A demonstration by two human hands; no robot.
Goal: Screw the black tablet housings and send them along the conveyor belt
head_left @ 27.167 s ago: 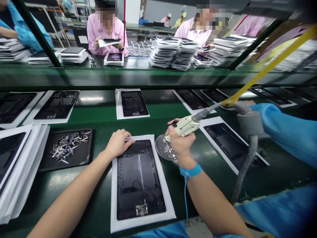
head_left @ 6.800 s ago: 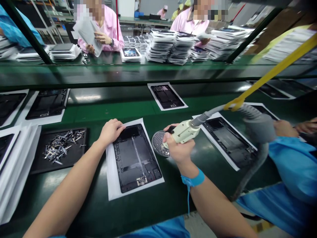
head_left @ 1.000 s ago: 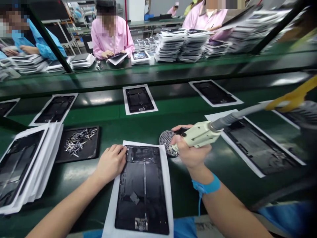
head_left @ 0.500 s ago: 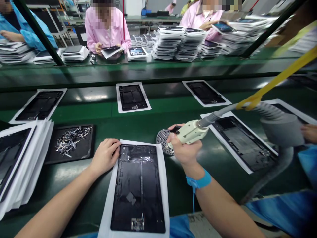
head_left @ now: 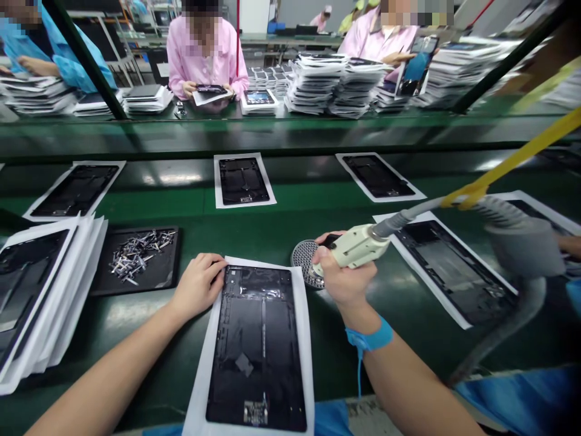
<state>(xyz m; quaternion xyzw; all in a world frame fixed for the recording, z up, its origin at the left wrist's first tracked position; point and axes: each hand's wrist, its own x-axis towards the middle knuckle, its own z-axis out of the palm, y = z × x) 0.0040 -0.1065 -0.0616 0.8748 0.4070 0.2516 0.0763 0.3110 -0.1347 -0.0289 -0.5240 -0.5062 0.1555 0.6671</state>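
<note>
A black tablet housing (head_left: 254, 339) with its inside showing lies on a white paper sheet (head_left: 200, 387) in front of me. My left hand (head_left: 202, 283) has its fingers closed at the housing's upper left corner, on the edge of the sheet. To the right, my right hand (head_left: 345, 272) is wrapped round a pale electric screwdriver (head_left: 361, 245), and a blue band circles that wrist. The screwdriver's front end is over a round plate full of small holes (head_left: 303, 257); its tip is hidden by my fingers.
A black tray (head_left: 170, 266) of loose small metal parts (head_left: 136, 254) and a stack of papered housings (head_left: 54, 315) stand left. More housings (head_left: 245, 180) lie along the green bench. A hose (head_left: 521, 327) and yellow strap (head_left: 512, 157) hang right. Co-workers sit opposite behind paper stacks (head_left: 313, 85).
The view has shifted slightly, while my hands keep nearly the same places on the housing and the screwdriver. Opposite, a co-worker at the right has tilted a tablet upright.
</note>
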